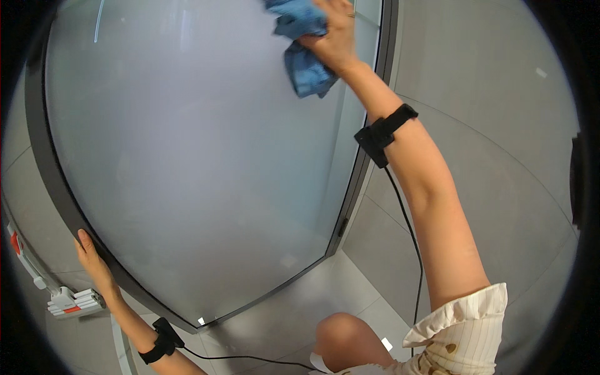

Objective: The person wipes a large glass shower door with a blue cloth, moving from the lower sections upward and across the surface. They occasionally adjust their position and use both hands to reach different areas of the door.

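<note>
A large frosted glass door with a dark frame fills the middle of the view. High up near the door's right side, my right hand is closed on a crumpled blue cloth against the glass. Part of the cloth hangs below the hand, and its top runs out of the picture. At the lower left, my left hand grips the door's free edge. Its thumb lies along the front of the frame, while the other fingers are mostly hidden behind.
A white and red mop stands beyond the door's left edge. Grey tiled wall rises close on the right. Both forearms wear black straps with cables trailing down. My bent knee shows above the tiled floor.
</note>
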Tool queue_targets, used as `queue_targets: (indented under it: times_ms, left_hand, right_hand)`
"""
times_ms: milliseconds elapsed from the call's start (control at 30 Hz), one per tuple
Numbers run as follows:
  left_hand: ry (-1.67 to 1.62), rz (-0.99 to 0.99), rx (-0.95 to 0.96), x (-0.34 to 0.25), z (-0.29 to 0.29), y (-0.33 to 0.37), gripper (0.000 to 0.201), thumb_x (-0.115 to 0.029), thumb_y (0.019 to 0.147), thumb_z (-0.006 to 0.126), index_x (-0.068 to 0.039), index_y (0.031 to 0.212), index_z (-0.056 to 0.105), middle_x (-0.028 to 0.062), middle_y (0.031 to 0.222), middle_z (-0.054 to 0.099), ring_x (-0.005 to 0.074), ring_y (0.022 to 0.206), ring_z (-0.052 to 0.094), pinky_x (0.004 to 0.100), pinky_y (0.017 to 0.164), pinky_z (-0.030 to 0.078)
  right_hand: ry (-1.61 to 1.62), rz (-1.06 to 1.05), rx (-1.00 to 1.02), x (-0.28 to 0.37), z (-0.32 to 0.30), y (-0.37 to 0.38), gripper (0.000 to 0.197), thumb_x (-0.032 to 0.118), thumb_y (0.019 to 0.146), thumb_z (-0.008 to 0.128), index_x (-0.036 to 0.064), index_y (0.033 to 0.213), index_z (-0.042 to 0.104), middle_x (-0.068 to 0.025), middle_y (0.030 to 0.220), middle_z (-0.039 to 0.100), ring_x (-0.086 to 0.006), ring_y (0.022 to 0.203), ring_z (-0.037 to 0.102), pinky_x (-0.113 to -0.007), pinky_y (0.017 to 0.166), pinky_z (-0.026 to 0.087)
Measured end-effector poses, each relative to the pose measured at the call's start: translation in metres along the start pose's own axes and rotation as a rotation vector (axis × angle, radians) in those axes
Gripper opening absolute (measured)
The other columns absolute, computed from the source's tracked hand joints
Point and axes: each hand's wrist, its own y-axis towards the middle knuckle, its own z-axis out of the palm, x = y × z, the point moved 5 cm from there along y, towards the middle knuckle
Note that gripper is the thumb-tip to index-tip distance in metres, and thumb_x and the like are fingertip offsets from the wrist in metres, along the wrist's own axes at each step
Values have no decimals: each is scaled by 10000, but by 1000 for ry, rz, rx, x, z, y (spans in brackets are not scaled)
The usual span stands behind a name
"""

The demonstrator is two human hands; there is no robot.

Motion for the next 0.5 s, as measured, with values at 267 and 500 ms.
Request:
queue_targets:
  times_ms: [267, 500]
  left_hand:
    - [-97, -77, 12, -21, -23, 20, 662, -509, 974, 463, 69, 1296, 479, 106, 1219, 555, 196, 1115, 487, 301, 1025, 323]
    - [-19, 67, -15, -77, 9, -4, 689, -487, 980, 461, 102, 1336, 430, 163, 1302, 525, 237, 1203, 464, 324, 1061, 302]
  right_hand:
    - [49, 615, -188, -132, -32, -74, 671, 259, 615, 809, 74, 1214, 571, -185, 1227, 567, -403, 1181, 459, -482, 1000, 377]
    - [-277, 1195, -264, -138, -54, -130, 569, 384, 640, 729, 72, 1109, 650, -184, 1148, 630, -436, 1078, 540, -473, 966, 395]
